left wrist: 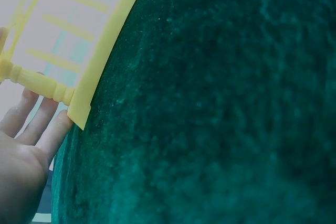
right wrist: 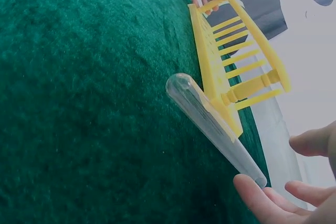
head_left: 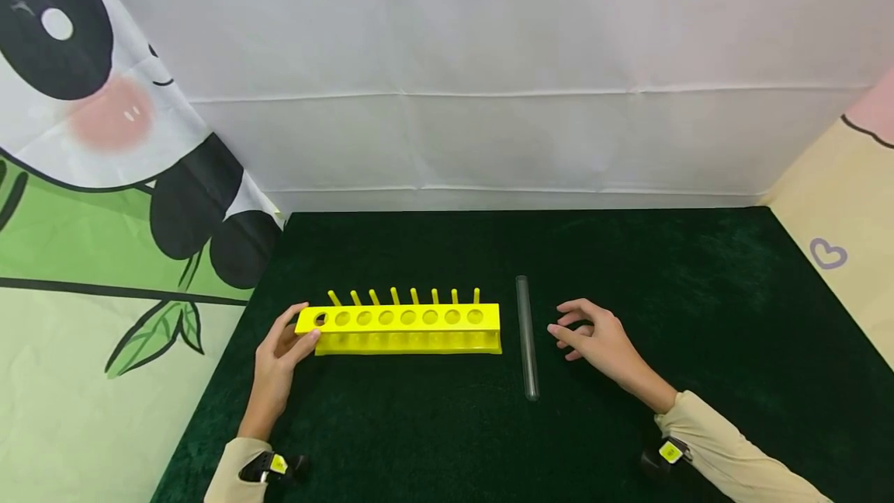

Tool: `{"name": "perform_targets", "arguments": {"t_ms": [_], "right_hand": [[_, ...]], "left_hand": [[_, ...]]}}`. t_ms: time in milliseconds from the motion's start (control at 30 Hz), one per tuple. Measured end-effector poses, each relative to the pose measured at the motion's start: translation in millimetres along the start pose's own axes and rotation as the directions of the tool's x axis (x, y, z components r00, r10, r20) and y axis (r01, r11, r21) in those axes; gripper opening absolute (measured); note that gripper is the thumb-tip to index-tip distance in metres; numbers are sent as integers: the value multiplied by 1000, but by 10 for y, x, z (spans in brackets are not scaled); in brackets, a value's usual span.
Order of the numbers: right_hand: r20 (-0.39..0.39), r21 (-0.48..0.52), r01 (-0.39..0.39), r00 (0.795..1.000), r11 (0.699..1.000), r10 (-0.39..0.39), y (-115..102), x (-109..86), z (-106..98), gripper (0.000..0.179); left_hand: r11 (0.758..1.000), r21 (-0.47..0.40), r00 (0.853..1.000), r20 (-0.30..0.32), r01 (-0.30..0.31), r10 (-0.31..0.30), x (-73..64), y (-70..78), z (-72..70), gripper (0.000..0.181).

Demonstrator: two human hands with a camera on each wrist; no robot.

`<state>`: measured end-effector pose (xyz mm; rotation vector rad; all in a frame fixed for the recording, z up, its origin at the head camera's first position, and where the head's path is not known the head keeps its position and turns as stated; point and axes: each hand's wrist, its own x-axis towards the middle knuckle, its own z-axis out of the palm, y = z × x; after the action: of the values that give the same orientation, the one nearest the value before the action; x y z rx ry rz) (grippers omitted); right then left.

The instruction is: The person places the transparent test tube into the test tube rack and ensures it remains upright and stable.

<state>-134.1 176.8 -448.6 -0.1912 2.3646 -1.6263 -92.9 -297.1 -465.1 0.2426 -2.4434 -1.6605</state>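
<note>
A yellow test tube rack stands on the dark green cloth, with a row of round holes along its top and upright pegs behind. At its left end my left hand grips it, thumb at the front and fingers round the far side. To the right of the rack a clear glass test tube lies on the cloth, its rounded end toward me. My right hand hovers just right of the tube, fingers loosely bent and holding nothing. In the right wrist view, a fingertip overlaps the tube's far end; contact is unclear.
Dark green cloth covers the table. Behind it hangs a white sheet. A panda-printed cloth is on the left, and a cream printed cloth on the right. Each wrist wears a strapped camera.
</note>
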Motion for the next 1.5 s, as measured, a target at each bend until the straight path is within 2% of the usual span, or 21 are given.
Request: {"name": "perform_targets", "arguments": {"t_ms": [233,533,800,1133,1300,1500], "right_hand": [[-4,-3,-21,1000,1000,21,-10,20,49,50],[-3,-3,-39,999,999,39,-12,98,121,51],[-5,1,-41,999,999,41,-20,205,217,48],[-19,-19,-62,998,998,61,39,274,294,49],[-52,-67,-82,995,994,79,51,365,333,54],[-92,-185,-58,995,981,42,45,450,407,62]], "left_hand": [[1000,-9,1000,-4,-14,14,2,27,7,50],[1000,21,1000,-17,13,-13,2,1,-13,52],[1000,8,1000,-1,2,-2,53,5,-29,52],[1000,10,1000,-9,8,-8,13,-72,24,51],[1000,3,1000,-19,9,-9,34,-63,45,50],[1000,-7,1000,-21,5,-6,54,-52,48,49]]}}
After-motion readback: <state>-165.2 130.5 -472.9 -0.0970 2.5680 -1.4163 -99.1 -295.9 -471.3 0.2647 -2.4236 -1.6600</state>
